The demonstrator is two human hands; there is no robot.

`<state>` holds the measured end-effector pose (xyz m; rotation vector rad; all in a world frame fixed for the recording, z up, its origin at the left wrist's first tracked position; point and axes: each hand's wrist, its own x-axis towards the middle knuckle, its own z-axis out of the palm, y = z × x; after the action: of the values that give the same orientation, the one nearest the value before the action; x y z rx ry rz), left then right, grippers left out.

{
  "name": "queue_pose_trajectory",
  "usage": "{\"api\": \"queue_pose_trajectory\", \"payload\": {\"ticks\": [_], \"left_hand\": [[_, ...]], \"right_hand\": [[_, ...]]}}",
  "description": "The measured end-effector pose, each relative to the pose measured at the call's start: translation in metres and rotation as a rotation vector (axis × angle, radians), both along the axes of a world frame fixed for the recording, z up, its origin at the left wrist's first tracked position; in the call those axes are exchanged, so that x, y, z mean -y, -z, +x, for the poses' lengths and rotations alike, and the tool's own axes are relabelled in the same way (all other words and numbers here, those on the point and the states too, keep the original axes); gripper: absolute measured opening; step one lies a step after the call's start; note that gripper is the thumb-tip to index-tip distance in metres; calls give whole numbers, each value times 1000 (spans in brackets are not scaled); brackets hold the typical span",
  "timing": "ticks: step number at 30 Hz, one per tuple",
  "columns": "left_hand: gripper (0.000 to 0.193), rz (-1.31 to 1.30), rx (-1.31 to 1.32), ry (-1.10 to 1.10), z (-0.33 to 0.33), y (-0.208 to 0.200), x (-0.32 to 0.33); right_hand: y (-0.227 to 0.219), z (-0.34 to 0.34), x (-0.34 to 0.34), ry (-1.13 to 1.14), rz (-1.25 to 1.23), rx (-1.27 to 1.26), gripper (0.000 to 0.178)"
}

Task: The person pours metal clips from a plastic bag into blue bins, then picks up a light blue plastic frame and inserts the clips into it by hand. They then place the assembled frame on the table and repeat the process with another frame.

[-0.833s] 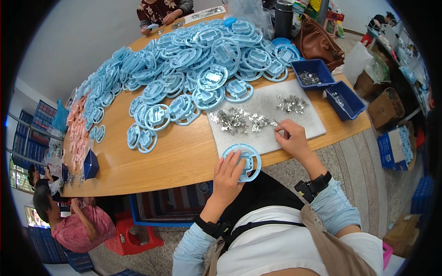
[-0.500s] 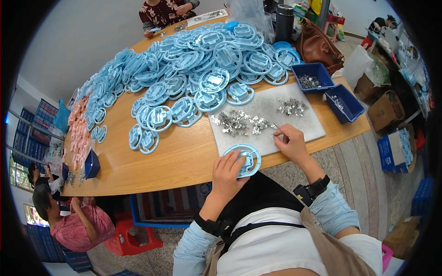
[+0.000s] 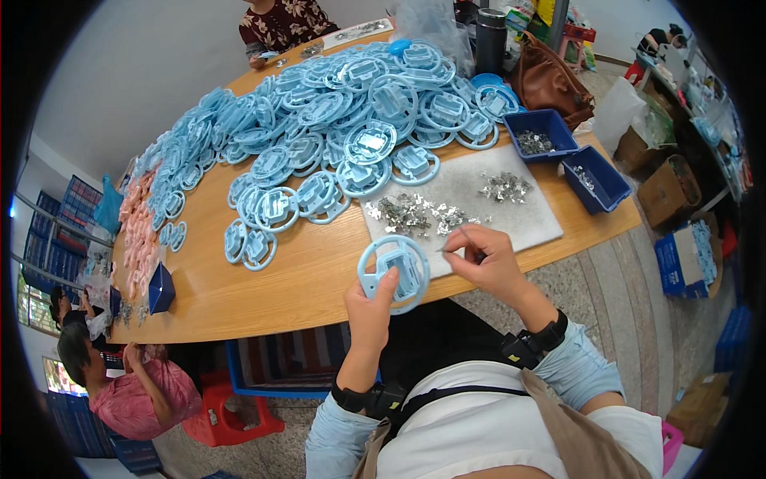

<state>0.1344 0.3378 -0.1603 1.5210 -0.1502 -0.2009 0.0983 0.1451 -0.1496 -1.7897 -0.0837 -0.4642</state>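
Note:
Closed round the lower left rim of a light blue round plastic part (image 3: 412,297), my left hand (image 3: 369,315) holds it up at the table's front edge. The part is tilted, its moulded centre showing and my thumb lying across it. Just to its right, my right hand (image 3: 496,263) pinches slim tweezers (image 3: 444,251), largely hidden by my fingers, with the tip pointing at the part. Whether a metal piece sits in the tip is too small to tell. Beyond my hands, small silver metal pieces (image 3: 403,214) lie heaped on a white board (image 3: 523,227); a second heap (image 3: 507,188) lies farther right.
A big pile of blue round parts (image 3: 319,104) covers the table's far side, with pink parts (image 3: 137,215) at the left. Two blue bins (image 3: 602,195) hold metal pieces at the right. A dark flask (image 3: 491,44) and brown bag (image 3: 550,80) stand behind. Other people sit around the table.
My right hand has moved left and nearer, from the metal pieces toward the blue part. My left hand has raised and tilted the part, its thumb now on top.

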Motion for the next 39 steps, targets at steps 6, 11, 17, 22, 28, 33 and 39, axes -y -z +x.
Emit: {"api": "queue_pose_trajectory", "payload": {"ticks": [6,11,17,22,28,33,39], "left_hand": [[31,-352,-398,115,-1,4,-1],[30,-299,-390,137,-4,9,-3],[29,-217,-368,172,-6,6,-4],[30,-221,-381,177,-7,10,-7],[30,-180,-331,130,-12,9,-4],[32,-220,-364,136,-10,21,-17],[32,-242,-354,114,-15,6,-11]], "right_hand": [[-2,11,-21,-137,-63,40,9],[-1,15,-25,-194,-305,91,9],[0,11,-29,-227,-544,128,12],[-4,7,-37,-146,-427,8,12],[4,-9,-57,-11,-566,-34,17],[7,-14,-58,58,-567,19,27],[16,1,-50,-68,-16,-334,34]]}}
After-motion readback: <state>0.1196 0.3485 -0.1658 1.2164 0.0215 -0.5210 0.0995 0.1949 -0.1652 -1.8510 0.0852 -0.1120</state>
